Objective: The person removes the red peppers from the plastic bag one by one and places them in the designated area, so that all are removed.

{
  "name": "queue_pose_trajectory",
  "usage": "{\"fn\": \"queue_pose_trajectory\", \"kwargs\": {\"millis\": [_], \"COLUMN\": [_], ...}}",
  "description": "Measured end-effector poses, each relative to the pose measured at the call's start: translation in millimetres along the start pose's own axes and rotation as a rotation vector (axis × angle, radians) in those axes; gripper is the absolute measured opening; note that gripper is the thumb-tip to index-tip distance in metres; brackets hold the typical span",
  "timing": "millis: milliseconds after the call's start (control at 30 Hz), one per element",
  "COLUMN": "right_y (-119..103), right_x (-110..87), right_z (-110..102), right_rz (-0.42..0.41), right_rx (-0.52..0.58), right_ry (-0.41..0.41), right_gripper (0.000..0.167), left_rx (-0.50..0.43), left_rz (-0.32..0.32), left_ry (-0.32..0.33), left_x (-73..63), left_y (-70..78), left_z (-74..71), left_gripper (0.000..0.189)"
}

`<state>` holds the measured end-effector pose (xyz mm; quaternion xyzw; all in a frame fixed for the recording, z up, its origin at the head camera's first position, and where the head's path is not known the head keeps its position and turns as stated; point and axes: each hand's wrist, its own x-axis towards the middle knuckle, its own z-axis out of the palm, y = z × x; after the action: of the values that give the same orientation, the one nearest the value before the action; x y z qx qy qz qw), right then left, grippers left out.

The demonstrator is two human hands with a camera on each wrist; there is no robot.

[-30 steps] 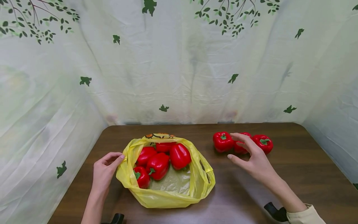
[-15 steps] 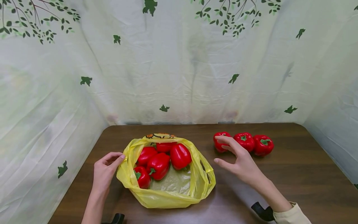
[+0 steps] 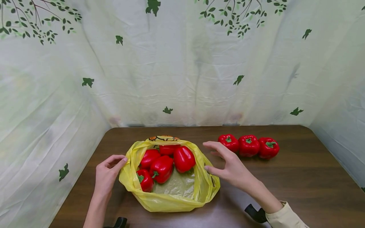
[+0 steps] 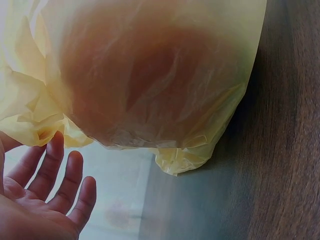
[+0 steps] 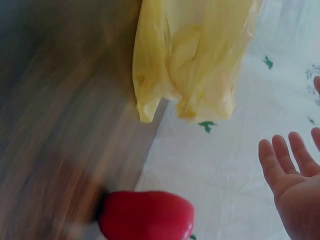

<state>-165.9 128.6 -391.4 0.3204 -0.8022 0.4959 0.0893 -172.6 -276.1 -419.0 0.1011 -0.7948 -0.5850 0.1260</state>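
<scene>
A yellow plastic bag (image 3: 168,202) stands on the table with its mouth spread wide. Inside lie several red bell peppers (image 3: 162,169), and part of its bottom shows bare. My left hand (image 3: 106,174) pinches the bag's left rim; in the left wrist view its other fingers (image 4: 72,172) are spread and the thumb is mostly hidden. My right hand (image 3: 229,164) hovers by the bag's right rim, thumb and fingers apart, holding nothing. Behind it, three more red bell peppers stand in a row, the nearest pepper (image 3: 229,142) partly covered by the hand.
The dark wooden table (image 3: 308,190) has rounded back corners. Pale cloth (image 3: 182,79) with a leaf print hangs around its back and sides. A black wrist mount (image 3: 255,214) sits by the right sleeve, another black mount (image 3: 119,222) by the left wrist.
My right hand has moved left from in front of the row of bell peppers to the bag's right rim, uncovering the middle pepper. The left hand and the bag have stayed put.
</scene>
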Motion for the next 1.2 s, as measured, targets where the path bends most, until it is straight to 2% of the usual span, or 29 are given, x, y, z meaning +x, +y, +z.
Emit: {"fn": "queue_pose_trajectory", "kwargs": {"millis": [67, 300, 433, 600, 833, 1067, 1200], "right_y": [-1, 0, 0, 1, 8, 19, 24], "right_x": [2.4, 12.8, 18.5, 27.6, 42.2, 52.3, 55.6], "right_z": [4, 18, 26, 36, 45, 45, 47], "right_rz": [0.010, -0.052, -0.051, -0.039, -0.028, 0.014, 0.041], "right_rx": [0.000, 0.039, 0.059, 0.031, -0.096, -0.183, -0.194], "right_ry": [-0.012, -0.056, -0.086, -0.151, -0.252, -0.308, -0.334], "right_gripper": [0.065, 0.063, 0.063, 0.062, 0.060, 0.063, 0.064], "left_rx": [-0.001, 0.008, 0.017, 0.012, 0.012, 0.011, -0.004], "left_rz": [0.003, 0.001, -0.006, -0.006, -0.005, -0.015, -0.006], "left_ry": [-0.001, -0.003, -0.003, -0.002, 0.009, 0.008, 0.006], "left_x": [0.1, 0.7, 0.6, 0.9, 1.3, 0.6, 0.8], "left_y": [-0.1, -0.4, -0.1, 0.1, 0.0, 0.0, -0.6], "left_z": [-0.1, -0.1, 0.0, -0.8, -2.6, -2.4, -1.4], "left_gripper": [0.030, 0.031, 0.032, 0.032, 0.031, 0.031, 0.031]}}
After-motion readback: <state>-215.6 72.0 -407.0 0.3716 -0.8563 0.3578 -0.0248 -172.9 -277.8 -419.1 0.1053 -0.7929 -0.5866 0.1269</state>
